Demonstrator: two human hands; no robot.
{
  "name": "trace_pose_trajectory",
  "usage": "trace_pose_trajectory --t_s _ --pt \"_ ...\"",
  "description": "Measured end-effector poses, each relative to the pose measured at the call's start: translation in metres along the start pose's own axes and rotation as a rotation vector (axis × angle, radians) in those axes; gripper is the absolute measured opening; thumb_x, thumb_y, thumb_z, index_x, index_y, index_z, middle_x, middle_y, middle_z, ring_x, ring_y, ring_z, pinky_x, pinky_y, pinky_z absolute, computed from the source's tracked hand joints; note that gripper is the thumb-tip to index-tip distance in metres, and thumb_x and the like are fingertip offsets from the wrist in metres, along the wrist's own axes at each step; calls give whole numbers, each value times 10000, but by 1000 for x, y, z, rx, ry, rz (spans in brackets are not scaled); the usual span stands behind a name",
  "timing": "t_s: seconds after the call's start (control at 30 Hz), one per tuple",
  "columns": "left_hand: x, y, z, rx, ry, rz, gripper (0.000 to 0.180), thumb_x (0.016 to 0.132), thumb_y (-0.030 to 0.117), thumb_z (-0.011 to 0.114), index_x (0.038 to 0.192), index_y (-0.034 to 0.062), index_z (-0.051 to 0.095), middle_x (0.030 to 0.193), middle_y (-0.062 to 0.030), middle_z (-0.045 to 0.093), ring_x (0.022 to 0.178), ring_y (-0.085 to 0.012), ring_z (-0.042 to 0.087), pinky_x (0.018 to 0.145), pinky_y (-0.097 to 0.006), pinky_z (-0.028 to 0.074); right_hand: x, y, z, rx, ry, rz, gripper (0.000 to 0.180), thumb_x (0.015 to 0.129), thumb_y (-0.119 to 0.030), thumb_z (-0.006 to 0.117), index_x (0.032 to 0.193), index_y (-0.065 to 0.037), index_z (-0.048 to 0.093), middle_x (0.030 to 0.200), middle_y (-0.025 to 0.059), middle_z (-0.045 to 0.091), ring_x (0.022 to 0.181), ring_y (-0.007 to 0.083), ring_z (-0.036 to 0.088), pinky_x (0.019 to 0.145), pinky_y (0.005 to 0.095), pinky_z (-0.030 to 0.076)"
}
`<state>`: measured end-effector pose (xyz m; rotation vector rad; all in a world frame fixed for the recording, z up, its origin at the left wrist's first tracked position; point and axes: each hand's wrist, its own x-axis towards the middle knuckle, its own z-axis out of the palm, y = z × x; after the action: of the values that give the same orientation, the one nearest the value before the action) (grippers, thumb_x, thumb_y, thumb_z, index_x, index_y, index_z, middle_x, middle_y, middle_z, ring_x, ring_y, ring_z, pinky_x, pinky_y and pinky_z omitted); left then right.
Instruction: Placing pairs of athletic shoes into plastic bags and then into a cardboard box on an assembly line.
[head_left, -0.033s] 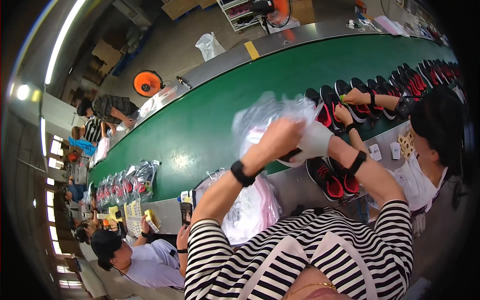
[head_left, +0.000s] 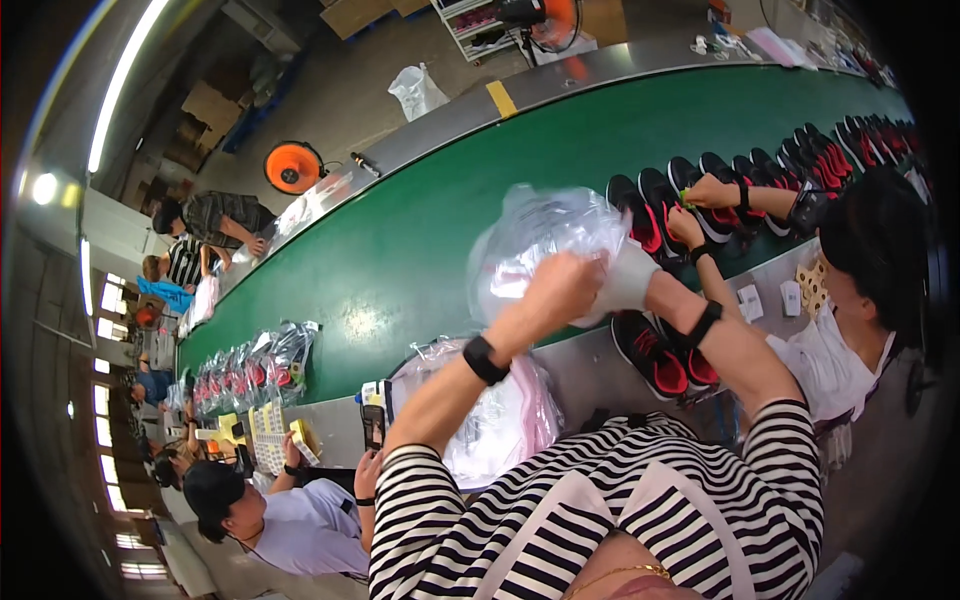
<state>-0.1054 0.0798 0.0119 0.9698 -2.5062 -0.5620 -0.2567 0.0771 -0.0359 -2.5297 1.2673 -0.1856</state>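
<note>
A clear plastic bag [head_left: 545,230] billows over the green belt, partly blurred. My left hand [head_left: 565,290] is closed on the bag's near edge. My right hand [head_left: 632,278], in a white glove, reaches against the bag's right side; its fingers are hidden behind the plastic and my left hand. Just below it, a pair of black shoes with red-pink linings [head_left: 650,355] stands on the metal ledge. A stack of clear bags with pink-white sheets [head_left: 505,410] lies under my left forearm.
The green conveyor belt [head_left: 400,250] curves across. Black and pink-red shoes [head_left: 705,190] line its right part, where a co-worker's hands [head_left: 700,205] work close to mine. Bagged shoes [head_left: 255,370] lie at left, near another co-worker [head_left: 300,520]. An orange fan [head_left: 293,167] stands beyond.
The bag has puffed out rounder. My left hand has shifted slightly down and right. A dark patch that showed under my gloved right hand is now covered.
</note>
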Motion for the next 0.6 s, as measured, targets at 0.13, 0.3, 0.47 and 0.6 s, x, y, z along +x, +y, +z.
trace_pose_trajectory --t_s 0.13,0.3,0.47,0.6 --pt "-31 6 59 -204 267 -205 103 817 93 565 888 19 572 672 -227 553 632 -387 570 575 -399 452 28 5 41 192 142 -43 252 763 -336 561 814 -114 670 828 74 640 836 225 608 751 405 467" --pt "1 -23 4 -282 371 -24 118 836 107 572 808 -6 592 637 -115 562 565 -176 487 535 -334 420 39 -34 45 -38 301 -267 211 758 -222 548 881 -119 685 929 79 656 906 250 613 744 373 471" --pt "35 -33 -11 -381 173 38 132 818 113 591 801 -16 617 647 -153 598 559 -216 547 545 -346 434 46 -82 -15 -187 -272 -401 159 716 -241 595 743 -128 704 688 54 658 710 270 639 675 380 494" --pt "17 5 -3 -174 -134 148 138 811 134 606 803 -3 589 720 -232 566 588 -378 496 551 -370 432 29 -34 16 32 -229 -386 169 719 -249 590 756 -124 697 696 58 657 708 274 638 671 381 494"
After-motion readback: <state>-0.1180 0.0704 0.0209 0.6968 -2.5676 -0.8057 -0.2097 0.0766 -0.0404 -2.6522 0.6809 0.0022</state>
